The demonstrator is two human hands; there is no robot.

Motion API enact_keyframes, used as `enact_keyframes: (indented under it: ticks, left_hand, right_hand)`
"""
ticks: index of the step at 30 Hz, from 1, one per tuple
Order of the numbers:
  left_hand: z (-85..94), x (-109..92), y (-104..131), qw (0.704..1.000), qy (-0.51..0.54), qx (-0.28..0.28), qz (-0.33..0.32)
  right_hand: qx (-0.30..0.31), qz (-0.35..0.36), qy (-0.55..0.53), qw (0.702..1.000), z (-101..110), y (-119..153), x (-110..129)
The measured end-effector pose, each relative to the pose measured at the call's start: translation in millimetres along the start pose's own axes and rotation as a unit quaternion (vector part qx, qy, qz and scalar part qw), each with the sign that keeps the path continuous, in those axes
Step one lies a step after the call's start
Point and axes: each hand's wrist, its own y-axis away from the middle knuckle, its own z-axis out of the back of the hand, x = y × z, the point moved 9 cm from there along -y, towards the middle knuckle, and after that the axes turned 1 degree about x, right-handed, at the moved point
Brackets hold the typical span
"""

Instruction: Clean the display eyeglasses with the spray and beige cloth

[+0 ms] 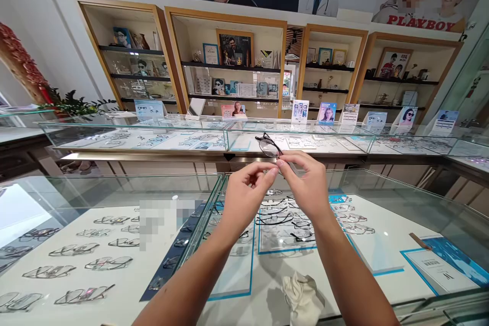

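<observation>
A pair of dark-framed eyeglasses [269, 147] is raised above the glass display case, near the middle of the view. My right hand [305, 181] pinches the frame between thumb and fingers at its lower right edge. Beside it, my left hand [250, 186] is closed, thumb and fingertips pressed together close to the right fingertips; whether it grips part of the glasses is too small to tell. Below the right forearm, to its left, a crumpled pale cloth [301, 298] lies on the case. Rows of eyeglasses [273, 218] show under the hands.
Glass display cases [110, 183] with more eyeglasses [74, 249] spread to the left and right. A wooden strip [419, 240] lies at the right. Across the aisle stands another glass counter [183, 148] with upright cards, backed by wooden shelves [229, 10].
</observation>
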Motion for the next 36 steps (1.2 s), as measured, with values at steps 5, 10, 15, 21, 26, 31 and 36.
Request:
enact_keyframes:
  ticks: [5, 10, 15, 21, 26, 31, 36]
  left_hand:
    - [2.7, 10, -3, 0.998, 0.045, -0.011, 0.038]
    - [0.3, 18, -5, 0.996, 0.072, 0.010, 0.059]
    - [6.3, 33, -9, 0.991, 0.104, -0.015, 0.079]
    - [18.8, 30, -15, 0.997, 0.036, 0.000, 0.073]
    - [13.3, 24, -16, 0.984, -0.111, 0.124, 0.071]
    - [-2.6, 36, -12, 0.922, -0.292, 0.247, 0.064]
    - [-27.4, 59, -3, 0.845, -0.415, 0.335, 0.039]
  right_hand:
    - [0.000, 0.009, 0.012, 1.000, -2, 4, 7]
    - [0.035, 0.004, 0.014, 0.999, -5, 4, 7]
    - [0.097, 0.032, 0.080, 0.992, -15, 9, 15]
    - [0.106, 0.049, 0.110, 0.987, -6, 13, 31]
    - [-0.070, 0.000, 0.081, 0.994, 41, 3, -4]
    - [-0.016, -0.109, 0.103, 0.989, 35, 16, -95]
    - [-0.066, -0.132, 0.130, 0.981, 47, 47, -155]
